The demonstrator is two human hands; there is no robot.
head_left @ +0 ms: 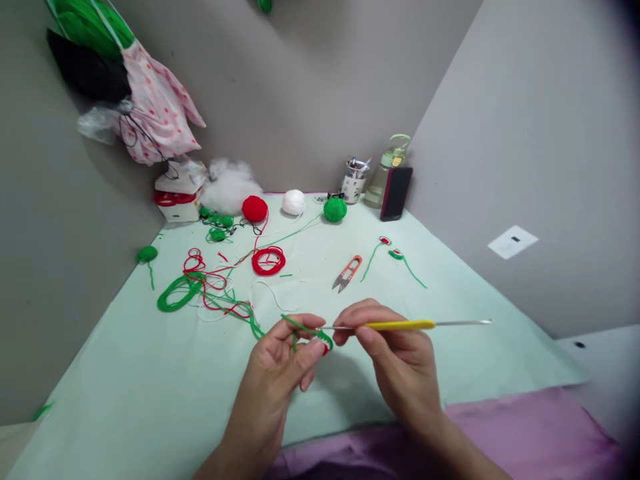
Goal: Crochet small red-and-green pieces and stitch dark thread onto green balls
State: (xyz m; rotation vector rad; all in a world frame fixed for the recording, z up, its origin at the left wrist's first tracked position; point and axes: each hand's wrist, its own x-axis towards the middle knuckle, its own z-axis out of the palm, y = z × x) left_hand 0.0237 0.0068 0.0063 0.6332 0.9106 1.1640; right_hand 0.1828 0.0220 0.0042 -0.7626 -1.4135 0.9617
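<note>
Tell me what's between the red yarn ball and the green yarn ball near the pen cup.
In the head view, the white yarn ball lies between the red yarn ball and the green yarn ball, plus a small object too unclear to name.

Soft light casts a faint shadow on the table point(150, 373), and the right corners are dark.

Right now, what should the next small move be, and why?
Perhaps catch the green strand with the yellow-handled hook: the right hand holds its tip at the small crocheted piece, where the strand runs, and the left hand pinches that piece.
</note>
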